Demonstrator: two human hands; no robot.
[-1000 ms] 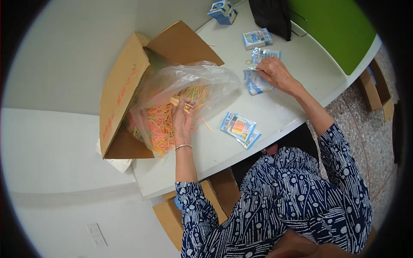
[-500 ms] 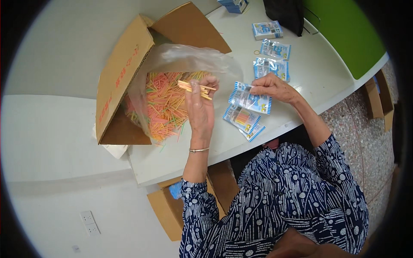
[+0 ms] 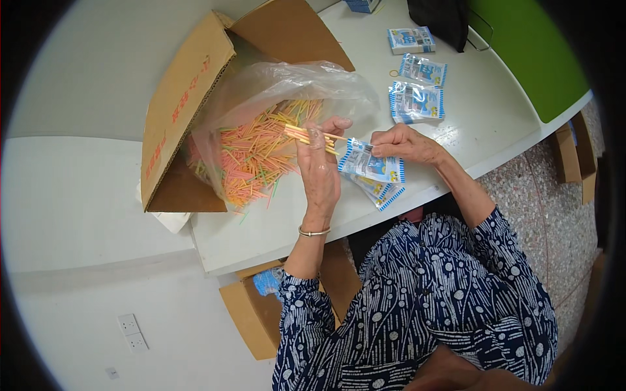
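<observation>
My left hand (image 3: pixel 319 176) is closed round a small bundle of thin yellow and pink sticks (image 3: pixel 298 134), their ends pointing right. With my right hand (image 3: pixel 409 144) I pinch the upper edge of a blue-and-white plastic packet (image 3: pixel 373 164). The stick ends lie close to the packet's left edge; whether they touch it I cannot tell. Beneath the held packet, more packets (image 3: pixel 386 197) lie overlapping on the table, partly hidden. To the left of my left hand is a heap of loose coloured sticks (image 3: pixel 251 153) in a clear plastic bag (image 3: pixel 280 79).
A tipped cardboard box (image 3: pixel 186 114) holds the bag on the white table (image 3: pixel 261 241). Several packets (image 3: pixel 417 101) lie in a column at the far right, beside a rubber band (image 3: pixel 394 73). A black bag (image 3: pixel 440 23) sits behind them. Below the table is another open box (image 3: pixel 251 319).
My left hand has moved right with the sticks, toward the packet. My right hand has brought the packet slightly left and down, so hands and packet are closer together.
</observation>
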